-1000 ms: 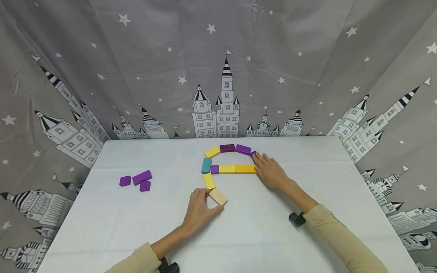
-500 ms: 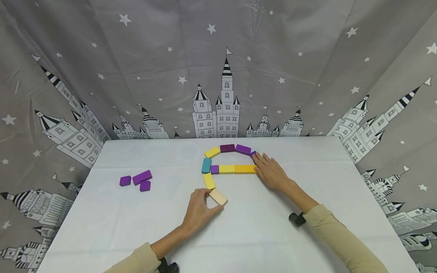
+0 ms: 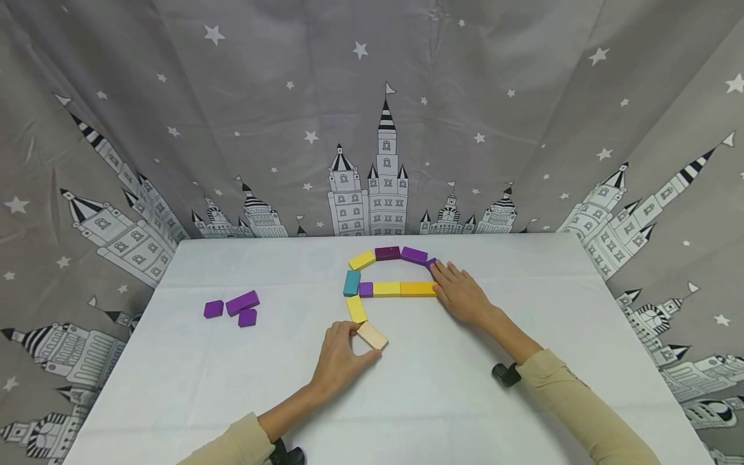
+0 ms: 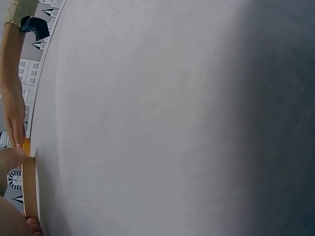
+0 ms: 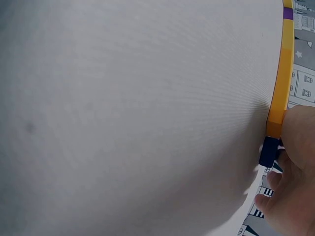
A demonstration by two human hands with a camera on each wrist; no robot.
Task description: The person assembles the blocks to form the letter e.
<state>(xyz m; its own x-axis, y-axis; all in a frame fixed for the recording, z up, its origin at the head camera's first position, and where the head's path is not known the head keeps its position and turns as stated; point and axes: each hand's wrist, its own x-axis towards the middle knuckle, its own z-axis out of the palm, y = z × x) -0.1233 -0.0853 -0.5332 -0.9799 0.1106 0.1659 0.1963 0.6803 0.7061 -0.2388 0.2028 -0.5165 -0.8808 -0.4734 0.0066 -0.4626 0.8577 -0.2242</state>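
At the lower end of a curved line of blocks, my left hand (image 3: 338, 363) pinches a plain wooden block (image 3: 372, 336) between thumb and fingers. The left wrist view shows that wooden block (image 4: 29, 187) edge-on on the table. Its upper end meets a yellow block (image 3: 356, 309). My right hand (image 3: 463, 294) lies over the right side of the line with fingers extended. Its fingertips touch a purple block (image 3: 431, 263), mostly covered, and its thumb is at the end of an orange block (image 3: 418, 289). A dark blue block (image 5: 268, 151) shows beside that hand in the right wrist view.
Teal (image 3: 351, 283), yellow (image 3: 361, 259), dark plum (image 3: 387, 253) and purple (image 3: 414, 255) blocks form the upper arc. A small purple block (image 3: 365, 289) and a yellow block (image 3: 386, 289) continue the straight row. Loose purple blocks (image 3: 242, 302) lie left on the white table (image 3: 174, 374).
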